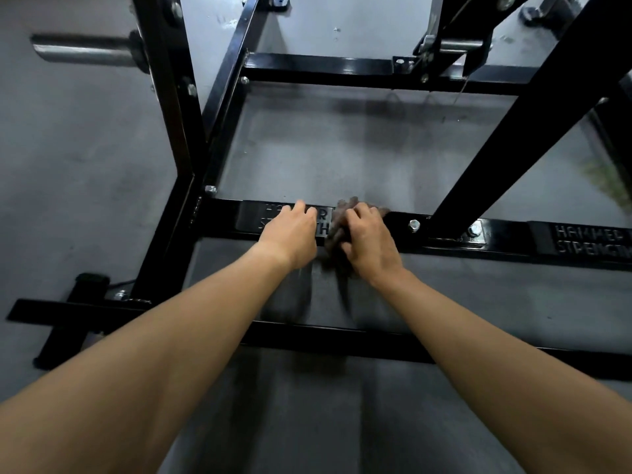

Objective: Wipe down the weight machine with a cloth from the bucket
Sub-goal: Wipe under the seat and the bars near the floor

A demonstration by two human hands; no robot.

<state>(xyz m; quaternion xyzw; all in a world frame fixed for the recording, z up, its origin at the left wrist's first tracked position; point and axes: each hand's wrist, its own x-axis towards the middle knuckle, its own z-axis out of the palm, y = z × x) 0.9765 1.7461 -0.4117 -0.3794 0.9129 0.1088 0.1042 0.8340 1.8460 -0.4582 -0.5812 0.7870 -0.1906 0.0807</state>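
- Resting on the low front crossbar (509,239) of the weight machine (533,107), a bunched dark brown cloth (343,210) is gripped by the right hand (367,237).
- Right fingers are curled down and clamped on the cloth. Cloth is seen above the knuckles and at the hand's left edge.
- Left hand (290,234) is laid just beside it on a rubber pad (249,217) with raised lettering. Fingers are held together and slightly bent on the pad top. Whether the tips hook over the far edge cannot be told.
- The two hands are nearly touching, with the cloth between them.
- A bolt (414,225) is seen on the bar just right of the cloth, and a second lettered pad (581,239) further right.
- Grey floor (342,148) is seen under the frame, and a steel peg (85,51) at upper left.
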